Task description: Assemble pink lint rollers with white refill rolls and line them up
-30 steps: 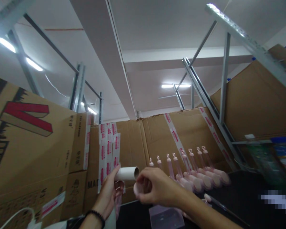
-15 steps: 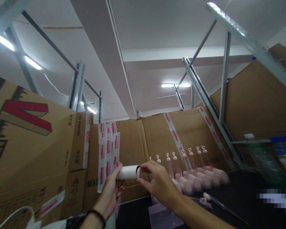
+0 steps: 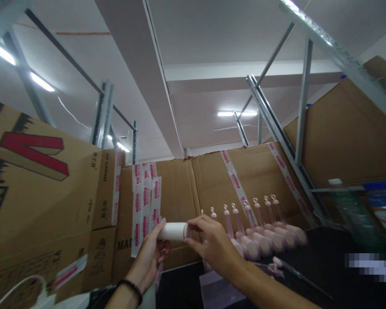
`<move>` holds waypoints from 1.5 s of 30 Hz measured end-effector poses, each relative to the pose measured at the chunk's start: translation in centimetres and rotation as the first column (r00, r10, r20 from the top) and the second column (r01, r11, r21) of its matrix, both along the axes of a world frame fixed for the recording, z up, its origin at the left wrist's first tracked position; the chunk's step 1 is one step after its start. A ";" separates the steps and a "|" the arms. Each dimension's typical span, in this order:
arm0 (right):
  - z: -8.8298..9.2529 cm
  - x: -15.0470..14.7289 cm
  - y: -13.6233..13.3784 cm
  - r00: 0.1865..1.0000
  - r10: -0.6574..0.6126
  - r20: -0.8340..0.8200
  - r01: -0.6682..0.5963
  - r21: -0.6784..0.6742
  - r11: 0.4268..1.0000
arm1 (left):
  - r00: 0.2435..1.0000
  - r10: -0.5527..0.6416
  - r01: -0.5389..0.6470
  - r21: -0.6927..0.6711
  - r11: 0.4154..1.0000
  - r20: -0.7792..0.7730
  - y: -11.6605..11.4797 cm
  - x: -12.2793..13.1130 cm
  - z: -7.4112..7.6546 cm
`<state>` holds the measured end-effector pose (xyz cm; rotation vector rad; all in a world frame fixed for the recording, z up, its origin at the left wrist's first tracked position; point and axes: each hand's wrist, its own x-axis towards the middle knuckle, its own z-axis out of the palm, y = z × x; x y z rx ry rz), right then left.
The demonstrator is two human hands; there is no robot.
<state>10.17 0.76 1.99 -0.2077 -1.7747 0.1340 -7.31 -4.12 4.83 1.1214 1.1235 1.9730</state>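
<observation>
My left hand point(image 3: 150, 259) grips a white cylindrical tube point(image 3: 172, 231) by its left end and holds it level above the dark table. At the tube's right end, the thumb and fingers of my right hand point(image 3: 215, 242) pinch a pale round end cap point(image 3: 187, 231). The cap sits against the tube's rim with only a thin line between them. Behind my right hand stands a row of several pale pink cylinders point(image 3: 264, 244) with clear stems topped by small loops. A slim rod with a pale pink tip point(image 3: 277, 262) lies to the right of my right forearm.
Cardboard boxes point(image 3: 45, 189) wall the left side, and a taped cardboard panel point(image 3: 209, 178) stands behind. A translucent lilac sheet point(image 3: 217, 292) lies on the black table surface point(image 3: 176, 287). A green bottle point(image 3: 354, 214) and a blue-lidded container point(image 3: 381, 201) are at right.
The dark gap at the tube's right end has closed as the cap came against the rim. Both hands stay in nearly the same place.
</observation>
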 end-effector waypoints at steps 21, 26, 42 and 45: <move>-0.5 1.1 -1.0 0.907 0.074 0.415 -0.152 0.157 0.976 | 0.887 -0.348 0.326 -0.121 0.937 -0.304 -1.9 2.0 -0.5; -0.2 1.3 -2.1 0.927 0.102 0.362 -0.174 0.171 0.970 | 0.876 -0.390 0.375 -0.110 0.921 -0.284 -2.1 2.5 -0.3; 2.0 3.4 0.4 0.960 -0.008 0.282 0.017 -0.028 0.999 | 0.887 -0.303 0.271 -0.137 0.953 -0.349 -0.5 1.9 -1.1; 2.5 5.2 2.3 0.838 -0.249 0.485 0.373 -0.177 0.911 | 0.927 -0.176 0.133 -0.151 0.980 -0.330 0.2 1.2 -1.3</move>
